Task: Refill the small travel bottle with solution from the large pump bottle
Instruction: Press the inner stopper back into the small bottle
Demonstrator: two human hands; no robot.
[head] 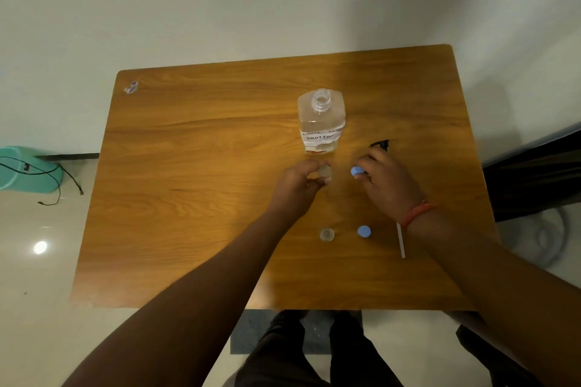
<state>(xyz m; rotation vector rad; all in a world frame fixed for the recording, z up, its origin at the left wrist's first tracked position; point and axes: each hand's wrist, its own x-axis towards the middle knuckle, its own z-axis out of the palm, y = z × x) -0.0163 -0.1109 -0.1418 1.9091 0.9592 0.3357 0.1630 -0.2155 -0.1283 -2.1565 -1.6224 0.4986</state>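
Evidently the step in hand is closing or opening a small travel bottle [324, 172]: the left hand [301, 185] grips its clear body near the middle of the table [204, 166], while the right hand [386, 182] pinches a blue cap [356, 171] just beside it, the two parts apart. The large bottle [321, 122], labelled as solution, stands upright just behind both hands toward the far edge, its neck open and its pump off; a black pump head [381, 144] seems to lie behind the right hand. Nearer the front edge sit a second small bottle [327, 234], uncapped, and a second blue cap [364, 231], with a white tube [400, 240] to their right. Whether the held bottle is already filled cannot be told. The next move calls for bringing cap and neck squarely together, or setting the cap down and lifting the large bottle to pour.
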